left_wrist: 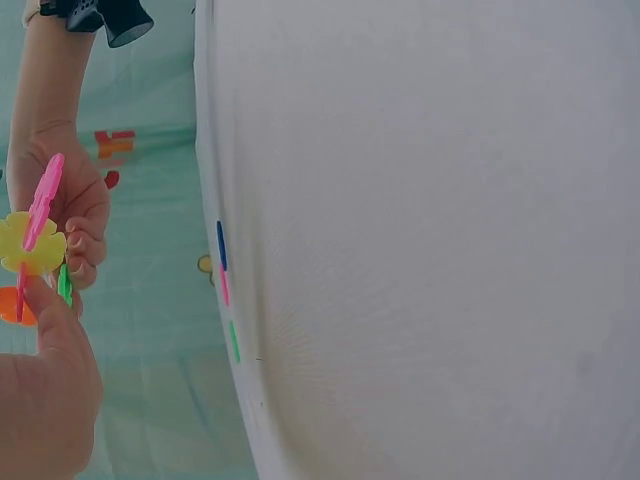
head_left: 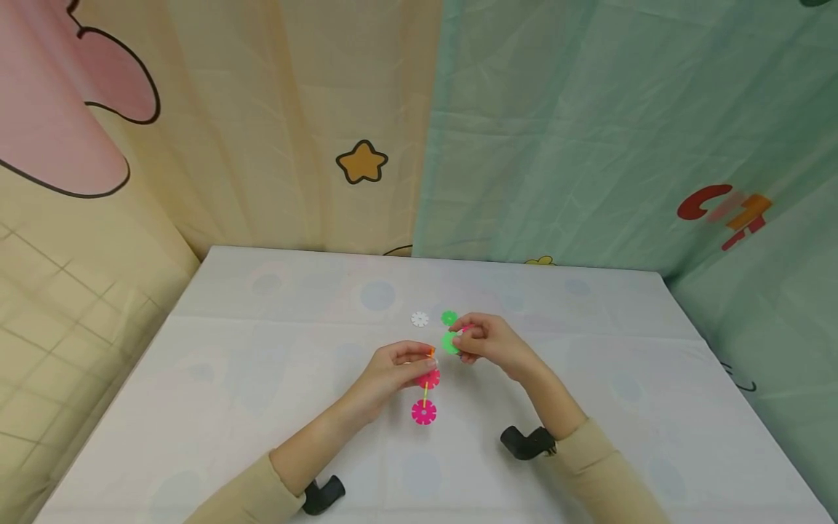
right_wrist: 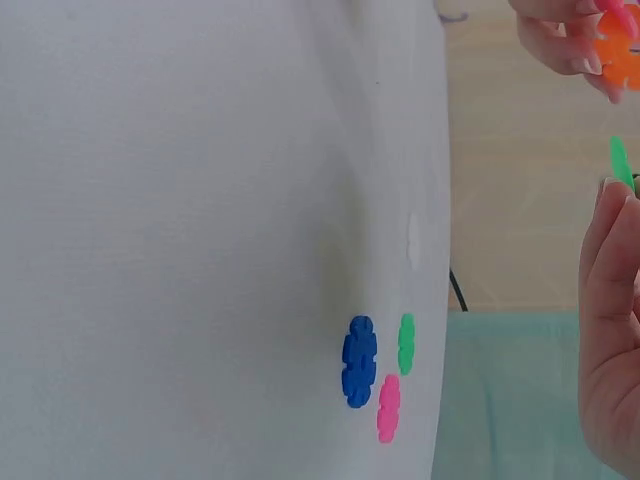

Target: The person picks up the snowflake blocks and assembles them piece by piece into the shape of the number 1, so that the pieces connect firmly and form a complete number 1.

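My left hand (head_left: 389,372) pinches a small chain of notched plastic discs above the table. A pink disc (head_left: 423,413) hangs at its lower end. A yellow disc (left_wrist: 30,243) links it to a second pink disc (head_left: 429,378), and an orange disc (right_wrist: 618,50) sits at the fingertips. To the right, my right hand (head_left: 494,343) holds a bright green disc (head_left: 449,343) between thumb and fingers, apart from the chain. The fingers partly cover both the green disc and the chain's upper end.
Beyond the hands, a white disc (head_left: 420,319), another green disc (head_left: 449,318), a loose pink disc (right_wrist: 388,408) and a blue disc (right_wrist: 359,362) lie on the white-covered table (head_left: 262,378). Black wrist-worn devices jut out near the left forearm (head_left: 308,444) and right forearm (head_left: 556,400). Curtains hang behind.
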### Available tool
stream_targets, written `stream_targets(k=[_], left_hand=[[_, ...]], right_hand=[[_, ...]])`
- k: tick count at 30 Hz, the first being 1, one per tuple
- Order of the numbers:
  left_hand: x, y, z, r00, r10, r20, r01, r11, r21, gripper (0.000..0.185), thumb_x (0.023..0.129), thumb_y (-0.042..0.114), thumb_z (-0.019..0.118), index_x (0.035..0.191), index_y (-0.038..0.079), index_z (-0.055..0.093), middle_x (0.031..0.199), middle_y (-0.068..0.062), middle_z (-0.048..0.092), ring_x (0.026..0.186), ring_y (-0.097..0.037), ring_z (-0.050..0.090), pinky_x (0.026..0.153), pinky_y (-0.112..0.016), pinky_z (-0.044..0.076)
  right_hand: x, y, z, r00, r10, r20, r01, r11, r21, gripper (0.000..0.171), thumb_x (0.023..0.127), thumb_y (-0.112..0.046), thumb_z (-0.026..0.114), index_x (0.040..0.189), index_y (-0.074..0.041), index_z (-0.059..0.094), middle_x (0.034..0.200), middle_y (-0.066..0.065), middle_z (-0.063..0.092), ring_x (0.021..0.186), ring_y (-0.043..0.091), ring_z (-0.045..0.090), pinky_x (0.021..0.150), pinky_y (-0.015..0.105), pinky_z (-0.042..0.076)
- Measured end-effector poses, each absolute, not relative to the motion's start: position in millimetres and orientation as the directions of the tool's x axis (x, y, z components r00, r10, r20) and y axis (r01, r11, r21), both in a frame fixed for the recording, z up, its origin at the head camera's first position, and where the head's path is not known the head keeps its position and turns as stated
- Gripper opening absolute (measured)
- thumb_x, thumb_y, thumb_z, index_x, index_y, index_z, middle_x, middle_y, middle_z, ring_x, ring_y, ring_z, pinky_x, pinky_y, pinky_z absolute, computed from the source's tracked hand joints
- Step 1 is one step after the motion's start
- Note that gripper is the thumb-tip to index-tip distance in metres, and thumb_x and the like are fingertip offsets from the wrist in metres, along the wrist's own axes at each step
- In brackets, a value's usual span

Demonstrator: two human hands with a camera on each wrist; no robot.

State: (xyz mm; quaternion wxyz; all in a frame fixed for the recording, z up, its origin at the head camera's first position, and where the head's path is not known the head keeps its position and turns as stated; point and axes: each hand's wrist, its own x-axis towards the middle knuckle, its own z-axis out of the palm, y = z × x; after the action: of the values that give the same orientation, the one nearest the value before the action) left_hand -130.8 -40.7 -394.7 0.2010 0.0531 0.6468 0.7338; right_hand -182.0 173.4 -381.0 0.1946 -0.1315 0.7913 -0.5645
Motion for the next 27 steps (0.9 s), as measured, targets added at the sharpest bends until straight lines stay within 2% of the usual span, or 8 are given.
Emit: stream_targets(k=[3,10,15,21,27], left_hand=[[-131,-41,-394,-0.914,0.364,-0.178,-0.220,-0.078,0.972,0.044,0.087,0.018,0.065,0.120,-0.009,0.053,0.092,-0.004,0.066,0.081,-0.012,0.065,0.080,-0.028,0.052],[-131,-41,-394,-0.910,0.377,-0.173,-0.214,-0.069,0.974,0.042,0.087,0.018,0.066,0.119,-0.007,0.055,0.094,-0.005,0.067,0.081,-0.012,0.065,0.081,-0.029,0.052],[-132,-42,-393,-0.909,0.380,-0.174,-0.211,-0.057,0.976,0.042,0.087,0.020,0.066,0.118,-0.007,0.056,0.095,-0.005,0.067,0.082,-0.013,0.065,0.081,-0.030,0.052],[-133,-40,-393,-0.906,0.382,-0.181,-0.215,-0.048,0.976,0.046,0.088,0.021,0.065,0.120,-0.009,0.053,0.097,-0.006,0.067,0.084,-0.014,0.065,0.082,-0.030,0.052],[-134,-40,-395,-0.906,0.387,-0.169,-0.203,-0.050,0.978,0.045,0.088,0.019,0.065,0.120,-0.010,0.053,0.097,-0.007,0.066,0.084,-0.014,0.065,0.082,-0.029,0.052]], right_hand=[[-181,170,-378,-0.892,-0.430,-0.143,0.003,0.310,-0.951,0.026,0.089,-0.009,0.061,0.110,0.005,0.054,0.070,0.006,0.061,0.062,0.016,0.056,0.066,0.030,0.053],[-182,163,-372,-0.894,-0.433,-0.113,-0.025,0.301,-0.953,0.027,0.090,-0.009,0.060,0.113,0.004,0.054,0.073,0.013,0.062,0.062,0.016,0.057,0.065,0.029,0.053],[-182,160,-368,-0.891,-0.444,-0.098,-0.040,0.291,-0.956,0.026,0.090,-0.008,0.060,0.112,0.005,0.055,0.073,0.011,0.062,0.062,0.017,0.057,0.064,0.030,0.052],[-181,156,-366,-0.888,-0.448,-0.103,-0.044,0.306,-0.951,0.025,0.089,-0.008,0.061,0.111,0.005,0.057,0.072,0.004,0.062,0.066,0.024,0.059,0.066,0.030,0.053],[-181,155,-362,-0.888,-0.450,-0.094,-0.059,0.314,-0.948,0.024,0.090,-0.008,0.060,0.111,0.005,0.059,0.073,0.004,0.062,0.071,0.038,0.059,0.065,0.031,0.053]])
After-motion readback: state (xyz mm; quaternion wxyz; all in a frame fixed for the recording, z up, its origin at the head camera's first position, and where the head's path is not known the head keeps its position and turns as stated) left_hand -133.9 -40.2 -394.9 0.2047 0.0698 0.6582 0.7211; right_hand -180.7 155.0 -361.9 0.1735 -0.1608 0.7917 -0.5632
